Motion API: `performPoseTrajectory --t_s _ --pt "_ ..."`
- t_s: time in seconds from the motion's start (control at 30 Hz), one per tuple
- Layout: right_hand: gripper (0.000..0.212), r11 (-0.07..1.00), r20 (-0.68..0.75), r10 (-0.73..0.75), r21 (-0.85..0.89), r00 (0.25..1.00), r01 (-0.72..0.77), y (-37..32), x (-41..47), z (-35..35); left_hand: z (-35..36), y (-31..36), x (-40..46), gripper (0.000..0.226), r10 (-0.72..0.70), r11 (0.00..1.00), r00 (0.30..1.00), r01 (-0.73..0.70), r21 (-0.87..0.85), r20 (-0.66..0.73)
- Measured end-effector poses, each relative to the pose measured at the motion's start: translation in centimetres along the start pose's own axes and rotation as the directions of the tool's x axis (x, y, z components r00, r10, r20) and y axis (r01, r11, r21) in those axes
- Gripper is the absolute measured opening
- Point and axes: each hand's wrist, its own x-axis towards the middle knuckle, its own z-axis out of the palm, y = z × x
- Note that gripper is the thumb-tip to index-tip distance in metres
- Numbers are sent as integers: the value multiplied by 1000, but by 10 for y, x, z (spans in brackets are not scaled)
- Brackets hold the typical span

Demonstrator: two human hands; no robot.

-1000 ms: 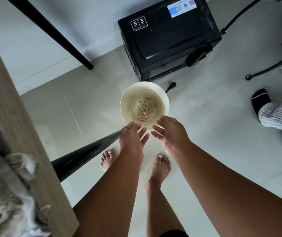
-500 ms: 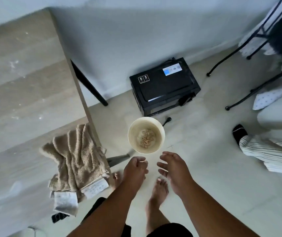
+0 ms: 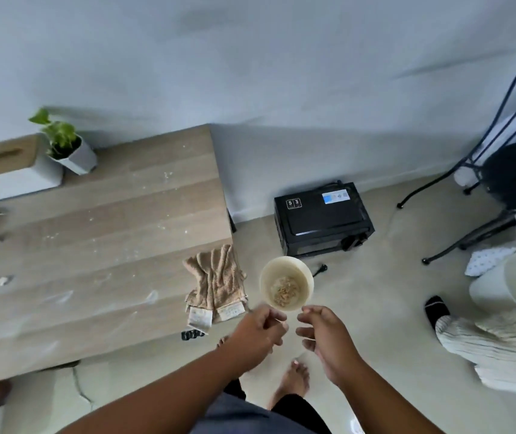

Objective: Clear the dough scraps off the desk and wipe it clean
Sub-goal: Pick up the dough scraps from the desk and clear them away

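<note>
Below, the cream bowl [image 3: 286, 283] sat on the pale floor with a heap of dough scraps [image 3: 284, 292] inside, just off the desk's [image 3: 109, 245] near corner at about three o'clock from it. The left hand [image 3: 258, 335] hung at the bowl's seven o'clock, fingers loosely curled and holding nothing. The right hand [image 3: 325, 338] hung at its five o'clock, also loosely curled and empty, the two hands near each other but apart. A tan towel [image 3: 216, 285] draped over the desk's corner, at nine o'clock from the bowl. White flour smears dotted the desk top. A black oven [image 3: 322, 219] stood on the floor at the bowl's one o'clock.
</note>
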Motion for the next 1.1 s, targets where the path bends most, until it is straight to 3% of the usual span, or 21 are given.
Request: performPoseTrajectory --t_s 0.1,0.27,0.53,0.77,1.1 --pt "11 989 72 -57 -134 996 66 -15 -11 12 -22 0 -19 12 20 1000 999 -21 -8 -49" --pt "10 947 157 -146 -264 977 184 -37 -16 48 -69 -4 -44 25 20 992 978 -45 -121 -205" --pt "10 863 308 -224 -378 924 336 -59 -32 150 -179 -32 -80 4 53 977 874 -145 -156 -483" --pt "6 775 397 -291 -436 871 458 -37 -57 276 -274 -109 -135 6 -4 953 792 -183 -243 -611" --pt "8 612 516 -289 -549 807 570 25 -96 431 -394 -241 -219 5 -197 914 664 -143 -380 -722"
